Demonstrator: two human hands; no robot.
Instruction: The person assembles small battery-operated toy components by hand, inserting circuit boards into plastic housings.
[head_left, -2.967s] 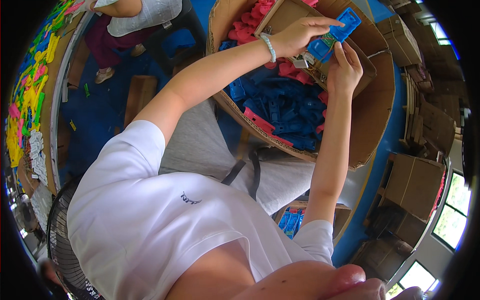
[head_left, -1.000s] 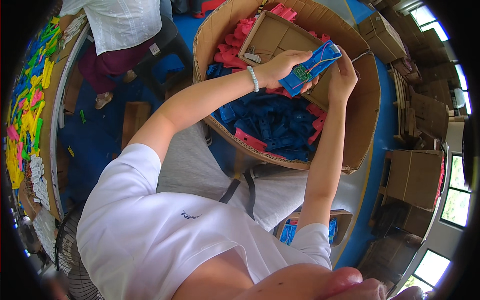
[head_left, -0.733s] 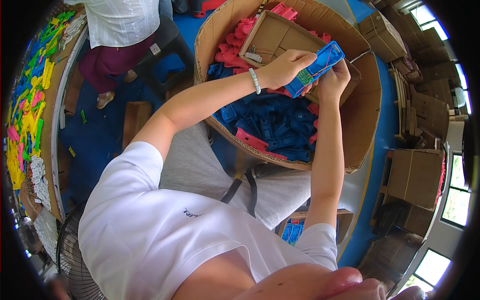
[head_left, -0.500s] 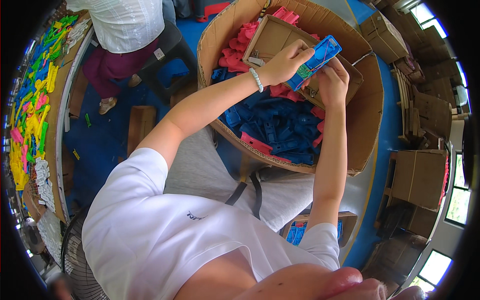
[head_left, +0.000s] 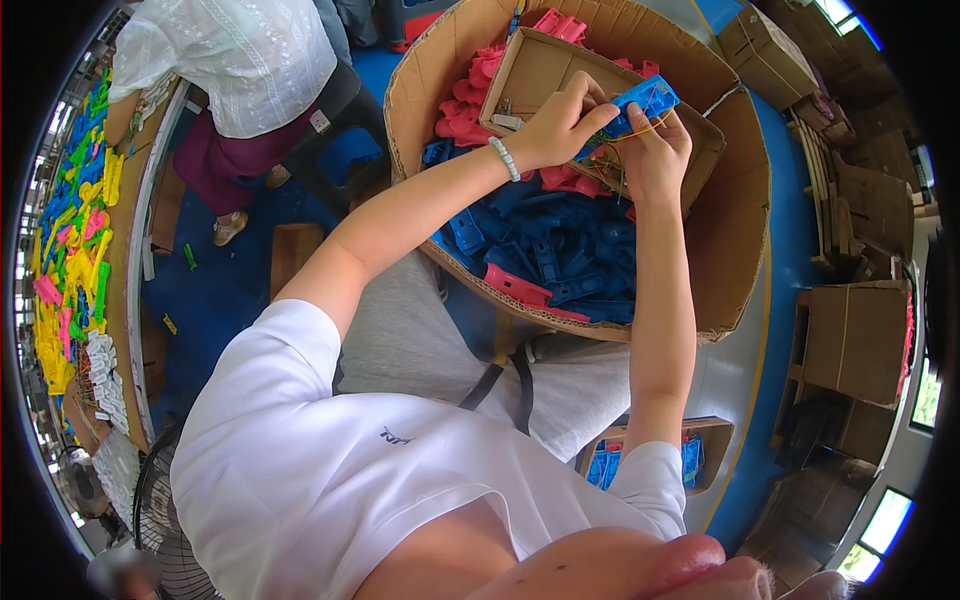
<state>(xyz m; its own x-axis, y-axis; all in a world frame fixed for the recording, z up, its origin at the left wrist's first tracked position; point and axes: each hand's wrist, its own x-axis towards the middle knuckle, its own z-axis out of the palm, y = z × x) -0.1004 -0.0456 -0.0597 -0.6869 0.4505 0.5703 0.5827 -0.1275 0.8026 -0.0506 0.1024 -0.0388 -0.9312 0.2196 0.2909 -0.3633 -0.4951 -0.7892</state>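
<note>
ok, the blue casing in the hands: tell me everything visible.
The blue casing is an elongated open shell, apparently plastic, with thin wires, one yellowish, and something green near its lower end, too small to identify. It slants, upper end rightward, over the shallow cardboard tray; the left hand and right hand touch it and partly cover it.

Soft, bright light is cast on the shirt (head_left: pixel 430 480); the windows (head_left: pixel 885 520) are overexposed — edges are fringed blue. Straight lines are bent near the rim — corners are blackened.
</note>
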